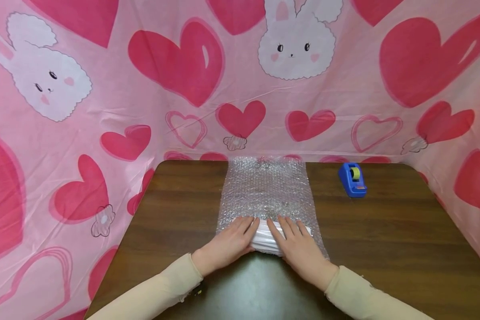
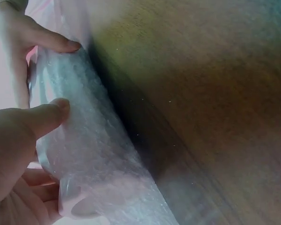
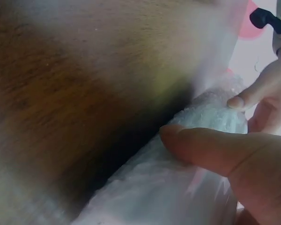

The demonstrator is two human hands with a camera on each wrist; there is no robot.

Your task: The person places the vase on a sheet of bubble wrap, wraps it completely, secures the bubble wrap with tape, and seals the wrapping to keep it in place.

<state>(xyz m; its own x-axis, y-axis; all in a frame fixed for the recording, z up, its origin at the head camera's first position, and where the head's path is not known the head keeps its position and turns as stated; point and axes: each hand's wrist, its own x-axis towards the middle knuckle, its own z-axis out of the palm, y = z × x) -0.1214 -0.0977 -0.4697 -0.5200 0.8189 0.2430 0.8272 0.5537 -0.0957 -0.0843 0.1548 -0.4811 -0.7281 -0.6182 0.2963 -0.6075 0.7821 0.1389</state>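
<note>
A sheet of bubble wrap lies along the table, its far end at the back edge. On its near end is a white bundle with lengthwise folds; what it contains cannot be made out. My left hand grips the bundle's left part, and my right hand grips the right part, fingers over the top. In the left wrist view, the left thumb presses bubble wrap against the near side. The right thumb does likewise in the right wrist view. Most of the bundle's underside is hidden.
A blue tape dispenser with a yellowish roll stands at the back right of the brown wooden table. Pink cloth printed with hearts and rabbits hangs behind the table and along both sides.
</note>
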